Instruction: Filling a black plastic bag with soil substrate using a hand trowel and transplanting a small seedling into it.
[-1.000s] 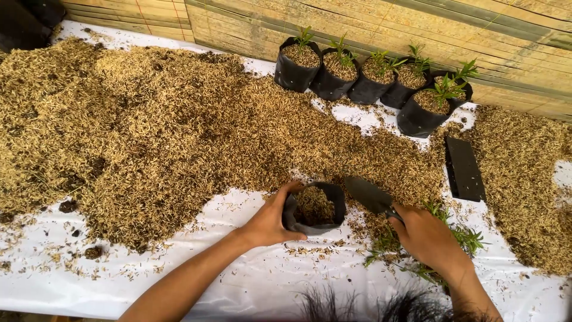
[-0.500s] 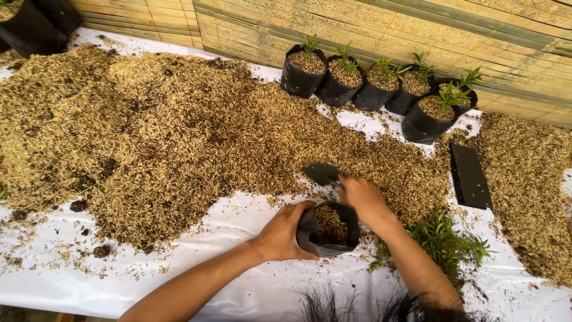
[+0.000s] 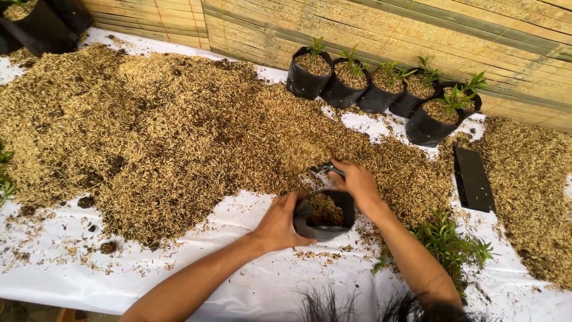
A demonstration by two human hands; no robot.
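Observation:
My left hand (image 3: 279, 223) grips the left rim of a small black nursery bag (image 3: 333, 229), holding it upright on the white sheet; the bag is partly filled with husk mix. My right hand (image 3: 356, 182) is just behind the bag and holds a small dark scoop (image 3: 326, 169) by its handle. The scoop carries a heap of husk (image 3: 302, 156) at the edge of the big husk pile (image 3: 149, 131), slightly left of and above the bag's mouth.
Several filled black bags with green seedlings (image 3: 369, 89) stand in a row by the bamboo wall (image 3: 387, 30). Flat empty bags (image 3: 473, 179) lie at right, and loose seedlings (image 3: 453, 241) beside my right forearm. A second husk pile (image 3: 530, 191) is at far right, and the white sheet (image 3: 238, 286) covers the table.
My right hand left the right side of the bag, reached over it to the pile with the scoop, and now holds a scoopful of husk. The left hand stayed on the bag.

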